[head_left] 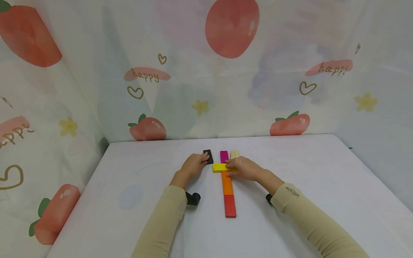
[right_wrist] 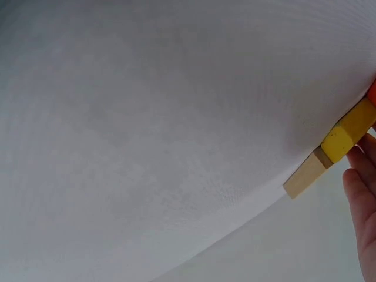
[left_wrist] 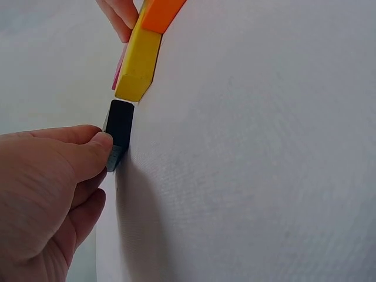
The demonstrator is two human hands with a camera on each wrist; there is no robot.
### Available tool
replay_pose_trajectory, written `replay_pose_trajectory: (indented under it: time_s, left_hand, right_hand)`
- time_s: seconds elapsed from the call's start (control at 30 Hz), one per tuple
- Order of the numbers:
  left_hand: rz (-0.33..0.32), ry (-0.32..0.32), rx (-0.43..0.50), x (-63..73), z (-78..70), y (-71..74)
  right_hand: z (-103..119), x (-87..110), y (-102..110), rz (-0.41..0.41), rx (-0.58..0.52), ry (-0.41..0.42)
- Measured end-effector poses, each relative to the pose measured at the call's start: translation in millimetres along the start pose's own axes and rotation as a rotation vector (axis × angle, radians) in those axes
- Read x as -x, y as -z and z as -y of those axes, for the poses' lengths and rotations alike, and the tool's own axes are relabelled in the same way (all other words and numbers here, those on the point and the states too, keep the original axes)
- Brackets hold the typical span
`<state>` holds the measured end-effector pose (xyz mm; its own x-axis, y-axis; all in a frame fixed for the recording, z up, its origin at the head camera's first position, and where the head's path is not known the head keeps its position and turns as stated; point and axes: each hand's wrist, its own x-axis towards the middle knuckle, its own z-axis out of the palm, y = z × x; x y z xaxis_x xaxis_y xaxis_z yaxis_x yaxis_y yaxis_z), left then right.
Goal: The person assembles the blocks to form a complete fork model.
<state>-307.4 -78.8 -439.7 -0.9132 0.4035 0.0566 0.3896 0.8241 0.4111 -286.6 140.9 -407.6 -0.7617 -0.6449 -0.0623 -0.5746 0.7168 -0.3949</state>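
Observation:
My left hand (head_left: 193,164) pinches a black block (head_left: 209,156) between thumb and fingers, and the left wrist view shows this black block (left_wrist: 120,123) just short of the yellow one. My right hand (head_left: 246,169) holds the right end of a yellow block (head_left: 218,167), thumb on the near side and fingers on the far side. That yellow block lies crosswise. Beyond it stand a magenta block (head_left: 224,156) and a pale wood-coloured block (head_left: 234,154). On its near side an orange block (head_left: 227,183) and a red block (head_left: 230,206) run end to end toward me.
A white cloth covers the table (head_left: 145,222). Behind it hangs a printed curtain (head_left: 219,89) with fruit, flowers and hearts. Black wrist-worn devices show by the left sleeve (head_left: 171,208) and the right sleeve (head_left: 306,208).

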Motion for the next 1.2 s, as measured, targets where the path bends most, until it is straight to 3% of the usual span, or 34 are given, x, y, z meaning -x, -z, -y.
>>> replay_pose_trajectory:
  time_s: [0.37, 0.83, 1.2]
  left_hand:
    - [0.024, 0.025, 0.031, -0.8, -2.0, -2.0]
    - [0.007, -0.007, 0.042, -0.6, -3.5, -3.0]
    - [0.026, 0.031, 0.027, -2.1, -6.0, -3.5]
  right_hand:
    - [0.2, 0.7, -0.1, -0.003, 0.012, 0.019]
    - [1.0, 1.1, 0.7, -0.007, -0.001, 0.026]
    - [0.4, 0.7, 0.4, -0.003, -0.007, 0.018]
